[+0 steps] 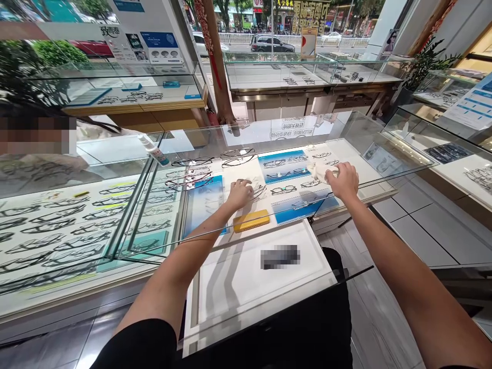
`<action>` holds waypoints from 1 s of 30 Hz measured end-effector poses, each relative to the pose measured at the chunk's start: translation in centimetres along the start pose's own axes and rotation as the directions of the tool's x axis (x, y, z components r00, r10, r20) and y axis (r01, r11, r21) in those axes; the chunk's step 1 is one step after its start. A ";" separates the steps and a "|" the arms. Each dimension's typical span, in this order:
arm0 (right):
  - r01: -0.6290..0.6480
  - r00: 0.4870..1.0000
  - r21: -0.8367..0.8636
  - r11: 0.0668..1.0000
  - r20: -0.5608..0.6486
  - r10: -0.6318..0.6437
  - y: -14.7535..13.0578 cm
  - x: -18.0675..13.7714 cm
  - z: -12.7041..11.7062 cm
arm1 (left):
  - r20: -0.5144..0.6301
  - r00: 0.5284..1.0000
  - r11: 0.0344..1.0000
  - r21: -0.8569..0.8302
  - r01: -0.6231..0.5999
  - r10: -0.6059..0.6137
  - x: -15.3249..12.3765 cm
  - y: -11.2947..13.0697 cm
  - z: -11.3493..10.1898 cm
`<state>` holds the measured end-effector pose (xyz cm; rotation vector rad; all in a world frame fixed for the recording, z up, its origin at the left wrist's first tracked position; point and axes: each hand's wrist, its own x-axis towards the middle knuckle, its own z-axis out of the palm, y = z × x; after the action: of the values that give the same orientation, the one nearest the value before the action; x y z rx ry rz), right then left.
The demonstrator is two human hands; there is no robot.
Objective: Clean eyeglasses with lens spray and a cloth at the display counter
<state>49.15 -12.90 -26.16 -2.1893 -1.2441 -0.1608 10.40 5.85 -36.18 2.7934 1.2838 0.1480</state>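
My left hand rests on the glass top of the display counter, fingers curled round a pair of thin-framed glasses. Further right, my right hand is closed on a crumpled white cloth that lies on the same glass. Under the glass lie several spectacle frames on white and blue pads. A yellow glasses case sits just near my left wrist. A small spray bottle lies on the glass at the left.
A pulled-out white tray sits below the counter top in front of me. More glass cases with frames stretch left and behind. Another person's blurred figure is at far left. Grey tiled floor lies to the right.
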 end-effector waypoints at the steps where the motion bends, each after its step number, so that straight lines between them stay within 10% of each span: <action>1: 0.001 1.000 0.000 1.000 0.000 -0.001 0.0 0.0 0.0 | 0.003 1.000 1.000 -0.006 0.006 -0.006 0.0 0.1 -0.1; 30: -0.006 1.000 0.010 1.000 0.002 0.006 -0.2 -0.1 -0.2 | 0.096 0.995 0.999 0.043 0.018 -0.022 -0.3 0.8 0.3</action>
<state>48.99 -12.98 -25.91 -2.1851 -1.2365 -0.1488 10.88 5.09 -36.43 2.7829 1.3070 -0.0148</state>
